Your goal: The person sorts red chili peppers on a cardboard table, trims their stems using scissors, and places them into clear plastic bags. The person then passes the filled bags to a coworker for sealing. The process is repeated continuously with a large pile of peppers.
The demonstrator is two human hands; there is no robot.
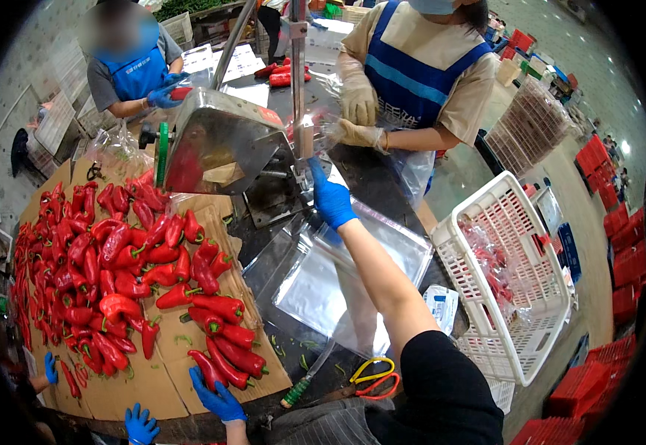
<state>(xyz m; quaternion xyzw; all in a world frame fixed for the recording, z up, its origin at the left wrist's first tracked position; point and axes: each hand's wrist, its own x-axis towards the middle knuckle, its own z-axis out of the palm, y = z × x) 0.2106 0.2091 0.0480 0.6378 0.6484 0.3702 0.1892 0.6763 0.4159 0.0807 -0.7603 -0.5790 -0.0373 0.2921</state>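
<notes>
My left hand (218,396), in a blue glove, is at the cardboard's front edge. Its thumb and fingers straddle the near end of a long red pepper (207,369), beside several others laid roughly parallel. My right arm stretches forward over a stack of clear plastic bags (334,283). At its end my blue-gloved right hand (331,194) touches the foot of an upright metal post (299,78) beside a metal-cased bench machine (225,144). The fingertips are partly hidden, so I cannot tell whether they grip anything.
Red peppers (117,245) cover the cardboard (167,389) at left. A green-handled tool (296,391) and scissors (375,384) lie nearby. A white plastic crate (512,356) stands right. Two co-workers work across the table; other blue-gloved hands (142,425) show at lower left.
</notes>
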